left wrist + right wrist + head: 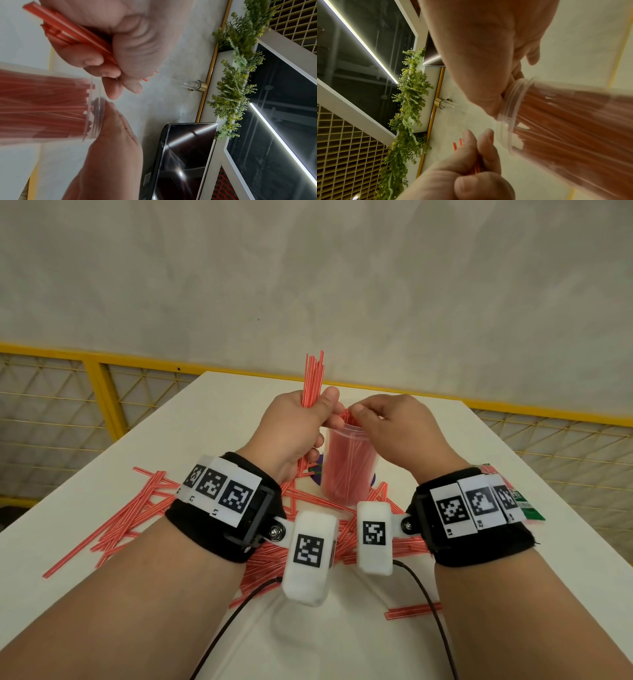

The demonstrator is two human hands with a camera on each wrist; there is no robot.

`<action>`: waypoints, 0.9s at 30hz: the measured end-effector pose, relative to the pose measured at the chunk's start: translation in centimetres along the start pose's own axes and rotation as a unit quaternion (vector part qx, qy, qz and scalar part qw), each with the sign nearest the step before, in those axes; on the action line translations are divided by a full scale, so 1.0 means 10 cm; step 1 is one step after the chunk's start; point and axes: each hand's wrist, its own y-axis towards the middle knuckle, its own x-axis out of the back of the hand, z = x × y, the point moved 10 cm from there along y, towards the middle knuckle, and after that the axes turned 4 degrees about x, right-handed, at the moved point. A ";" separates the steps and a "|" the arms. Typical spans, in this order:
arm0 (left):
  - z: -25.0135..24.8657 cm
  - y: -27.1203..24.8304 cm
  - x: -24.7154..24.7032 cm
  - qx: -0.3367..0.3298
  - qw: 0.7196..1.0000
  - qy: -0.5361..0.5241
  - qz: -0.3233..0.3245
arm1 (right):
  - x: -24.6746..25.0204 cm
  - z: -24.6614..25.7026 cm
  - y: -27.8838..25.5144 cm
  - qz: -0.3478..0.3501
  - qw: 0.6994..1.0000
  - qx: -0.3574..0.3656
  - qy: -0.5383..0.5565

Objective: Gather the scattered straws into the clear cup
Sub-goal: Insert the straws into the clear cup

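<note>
Clenched upright in left hand (pixel 291 429): bundle of red straws (pixel 313 378), kept beside clear cup (pixel 346 470), probably as ready supply. Right hand (pixel 394 433) with fingertips pinched together over cup mouth, apparently feeding straws in. Cup already packed; scattered straws (pixel 137 508) left across white table (pixel 513 508).

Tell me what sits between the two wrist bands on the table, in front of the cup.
Loose straws lie criss-crossed on the white table between the wrist bands, right up to the clear cup. The head view shows it.
</note>
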 end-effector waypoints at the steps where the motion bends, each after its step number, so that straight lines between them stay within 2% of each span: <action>1: 0.00 0.00 0.00 0.001 1.000 -0.001 0.001 | 0.03 0.01 0.00 -0.005 1.000 -0.001 0.007; 2: 0.00 0.00 -0.01 0.001 1.000 -0.002 0.002 | 0.03 0.00 0.01 0.000 1.000 -0.002 0.004; 5: 0.01 0.00 -0.02 0.004 1.000 -0.006 0.009 | -0.11 0.02 -0.01 0.087 0.994 0.002 -0.059; 6: 0.01 0.00 -0.02 0.006 1.000 -0.006 0.014 | -0.11 0.03 -0.02 0.090 0.994 0.007 -0.057; 9: 0.02 -0.02 -0.10 0.022 0.998 -0.011 0.051 | 0.08 0.06 0.00 0.000 0.998 0.007 0.057; 11: 0.03 -0.05 -0.20 0.029 0.995 -0.009 0.092 | 0.24 0.06 -0.01 -0.077 0.984 0.004 0.158; 13: 0.02 -0.09 -0.27 0.030 0.992 -0.003 0.125 | 0.32 0.02 -0.01 -0.112 0.962 -0.006 0.250; 20: 0.04 -0.19 -0.42 0.031 0.982 0.012 0.188 | 0.23 0.03 -0.02 -0.066 0.913 -0.019 0.403; 23: 0.05 -0.21 -0.45 0.027 0.980 0.018 0.198 | 0.19 0.07 -0.02 -0.055 0.890 -0.013 0.453; 27: 0.03 -0.20 -0.44 0.016 0.980 0.025 0.197 | 0.20 0.05 -0.02 -0.060 0.874 -0.019 0.481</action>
